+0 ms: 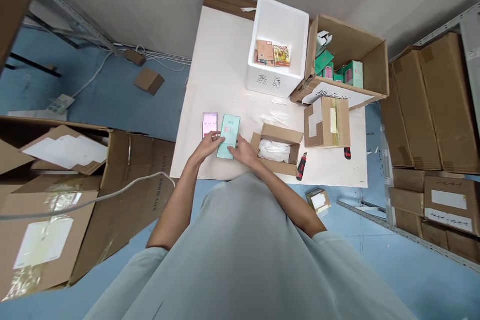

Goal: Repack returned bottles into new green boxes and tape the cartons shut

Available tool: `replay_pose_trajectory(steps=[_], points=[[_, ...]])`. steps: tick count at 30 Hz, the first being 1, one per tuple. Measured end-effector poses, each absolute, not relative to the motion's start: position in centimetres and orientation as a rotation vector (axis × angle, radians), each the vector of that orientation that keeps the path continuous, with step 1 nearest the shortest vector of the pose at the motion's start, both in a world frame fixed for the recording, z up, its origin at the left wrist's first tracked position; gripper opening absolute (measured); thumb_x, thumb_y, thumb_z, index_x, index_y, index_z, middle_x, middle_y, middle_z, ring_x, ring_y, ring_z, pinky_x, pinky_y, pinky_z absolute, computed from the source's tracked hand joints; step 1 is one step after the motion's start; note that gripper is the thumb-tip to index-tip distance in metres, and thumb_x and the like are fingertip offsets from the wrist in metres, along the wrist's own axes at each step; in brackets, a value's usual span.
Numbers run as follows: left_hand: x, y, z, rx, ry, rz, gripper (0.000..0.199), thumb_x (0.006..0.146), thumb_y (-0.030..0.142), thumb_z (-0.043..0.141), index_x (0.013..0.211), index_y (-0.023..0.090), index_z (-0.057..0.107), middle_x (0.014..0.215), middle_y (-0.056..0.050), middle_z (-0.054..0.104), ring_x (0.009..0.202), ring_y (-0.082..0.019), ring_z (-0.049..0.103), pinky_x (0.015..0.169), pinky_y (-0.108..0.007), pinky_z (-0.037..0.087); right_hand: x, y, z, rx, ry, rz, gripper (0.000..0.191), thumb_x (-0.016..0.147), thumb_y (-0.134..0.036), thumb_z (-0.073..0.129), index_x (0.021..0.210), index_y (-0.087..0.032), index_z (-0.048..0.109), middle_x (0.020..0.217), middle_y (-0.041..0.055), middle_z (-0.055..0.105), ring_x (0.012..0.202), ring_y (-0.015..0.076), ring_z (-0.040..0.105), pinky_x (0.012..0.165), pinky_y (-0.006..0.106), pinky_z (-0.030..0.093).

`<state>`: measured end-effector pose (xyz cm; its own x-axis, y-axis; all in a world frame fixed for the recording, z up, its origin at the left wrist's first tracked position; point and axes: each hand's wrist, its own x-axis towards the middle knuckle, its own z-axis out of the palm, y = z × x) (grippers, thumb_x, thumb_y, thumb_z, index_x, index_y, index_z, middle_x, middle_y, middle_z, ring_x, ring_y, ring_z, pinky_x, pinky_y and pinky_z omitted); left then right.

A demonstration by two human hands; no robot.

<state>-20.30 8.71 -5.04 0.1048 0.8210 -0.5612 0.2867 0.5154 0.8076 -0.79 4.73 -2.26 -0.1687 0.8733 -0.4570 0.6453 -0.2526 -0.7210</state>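
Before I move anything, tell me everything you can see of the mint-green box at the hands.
The mint-green box is a slim, upright-format rectangle, apparently printed card. Its broad face is toward the camera, with lettering near the top, too small to read surely, and pinkish print below. It looks closed and undented. The left hand and right hand hold its sides, thumbs on the face. It is over the white table; whether it rests there is unclear.
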Motion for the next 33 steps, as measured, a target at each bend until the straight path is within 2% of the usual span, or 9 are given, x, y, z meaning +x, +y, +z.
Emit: replay_pose_trajectory(steps=[5,8,12,16,20,24,26,29,33], points=[[-20.1,6.2,-8.8,1.024,1.494,0.385,0.063,0.079,0.038,0.078,0.137,0.015,0.065,0.120,-0.016,0.085,0.118,-0.034,0.080,0.103,-0.048,0.066,-4.7,3.7,-4.0,-2.105,-1.880,1.539,0.084,0.107,-0.034,0.064,0.174,0.002,0.030,0.160,0.0334,0.066,0.143,0.0411,0.069,0.119,0.052,0.060],[-19.4,5.6,-9.9,1.059,1.517,0.391,0.063,0.074,0.031,0.076,0.134,0.016,0.068,0.126,-0.017,0.084,0.125,-0.036,0.078,0.112,-0.052,0.063,-5.4,3.2,-4.2,-2.102,-1.919,1.569,0.079,0.103,-0.030,0.070,0.167,0.005,0.039,0.154,0.0358,0.069,0.139,0.0428,0.071,0.116,0.052,0.061],[-18.3,6.7,-9.8,1.130,1.604,0.443,0.063,0.077,0.026,0.072,0.140,0.019,0.067,0.150,-0.019,0.075,0.140,-0.038,0.071,0.126,-0.057,0.053,-3.8,3.5,-3.0,-1.988,-1.924,1.525,0.057,0.104,-0.025,0.076,0.155,-0.004,0.059,0.147,0.0267,0.076,0.135,0.0400,0.074,0.117,0.051,0.060],[-15.5,9.6,-8.4,1.297,1.560,0.587,0.058,0.086,0.027,0.065,0.144,0.020,0.067,0.158,-0.018,0.070,0.138,-0.032,0.072,0.120,-0.052,0.058,2.0,4.9,-0.8,-1.836,-1.841,1.377,0.049,0.114,-0.028,0.063,0.162,-0.019,0.060,0.159,0.0138,0.072,0.138,0.0280,0.074,0.123,0.042,0.057],[-11.0,12.6,-7.6,1.358,1.375,0.578,0.052,0.090,0.028,0.062,0.141,0.019,0.070,0.148,-0.016,0.077,0.133,-0.027,0.076,0.121,-0.048,0.058,11.6,6.9,0.8,-1.693,-1.560,1.011,0.040,0.115,-0.040,0.059,0.147,-0.022,0.074,0.144,0.0116,0.081,0.130,0.0278,0.078,0.118,0.045,0.063],[-7.3,14.9,-8.3,1.378,1.286,0.466,0.054,0.091,0.027,0.063,0.143,0.016,0.070,0.148,-0.018,0.077,0.130,-0.028,0.077,0.120,-0.048,0.059,21.5,9.0,0.0,-1.949,-1.425,0.859,0.040,0.110,-0.036,0.063,0.141,-0.016,0.078,0.143,0.0177,0.081,0.129,0.0323,0.079,0.115,0.049,0.064],[-6.6,16.1,-9.0,1.415,1.307,0.392,0.066,0.089,0.027,0.069,0.154,0.016,0.064,0.155,-0.020,0.072,0.130,-0.031,0.077,0.116,-0.050,0.061,25.2,9.9,-1.2,-2.096,-1.385,0.902,0.038,0.109,-0.031,0.063,0.140,-0.014,0.079,0.135,0.0182,0.084,0.123,0.0317,0.081,0.114,0.049,0.063],[-6.4,18.2,-10.2,1.569,1.339,0.214,0.105,0.080,0.029,0.087,0.175,0.019,0.045,0.173,-0.025,0.053,0.135,-0.038,0.074,0.114,-0.053,0.062,28.7,11.4,-3.5,-2.266,-1.385,1.020,0.041,0.107,-0.027,0.069,0.144,-0.013,0.077,0.129,0.0177,0.085,0.114,0.0302,0.082,0.113,0.049,0.062],[-5.9,20.4,-11.6,1.819,1.286,-0.121,0.145,0.067,0.027,0.103,0.187,0.027,0.021,0.191,-0.031,0.010,0.158,-0.054,0.055,0.118,-0.058,0.059,29.8,14.1,-6.7,-2.301,-1.627,1.106,0.059,0.099,-0.025,0.084,0.154,-0.011,0.070,0.154,0.0237,0.073,0.133,0.0342,0.076,0.122,0.051,0.057]])
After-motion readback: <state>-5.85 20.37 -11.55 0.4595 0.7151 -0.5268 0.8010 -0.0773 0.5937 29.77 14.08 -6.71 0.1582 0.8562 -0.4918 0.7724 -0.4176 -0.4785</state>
